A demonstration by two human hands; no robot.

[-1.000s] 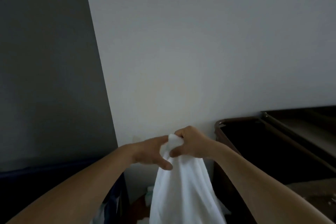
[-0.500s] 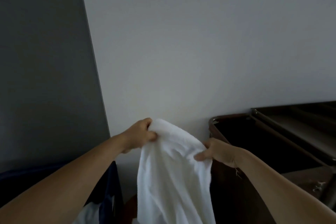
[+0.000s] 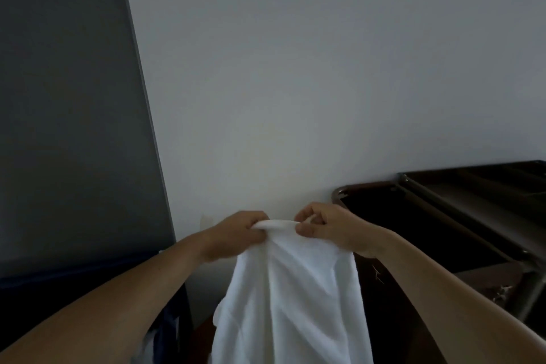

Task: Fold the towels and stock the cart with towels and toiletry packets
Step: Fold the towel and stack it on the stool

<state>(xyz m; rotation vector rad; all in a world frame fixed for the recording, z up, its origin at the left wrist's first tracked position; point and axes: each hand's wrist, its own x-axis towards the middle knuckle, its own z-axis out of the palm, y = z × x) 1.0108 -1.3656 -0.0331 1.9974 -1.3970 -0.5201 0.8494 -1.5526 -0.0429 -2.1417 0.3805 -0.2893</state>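
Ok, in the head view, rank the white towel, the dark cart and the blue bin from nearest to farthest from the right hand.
1. white towel: pinched in the right hand itself.
2. dark cart: just behind it, to the right.
3. blue bin: lower left, beyond the left hand.

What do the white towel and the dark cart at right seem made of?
White towel: soft matte cloth, likely cotton terry; hangs in loose creases. Dark cart: probably metal, dark brown finish; rails and corner fittings show faint sheen, but dim light leaves it open.
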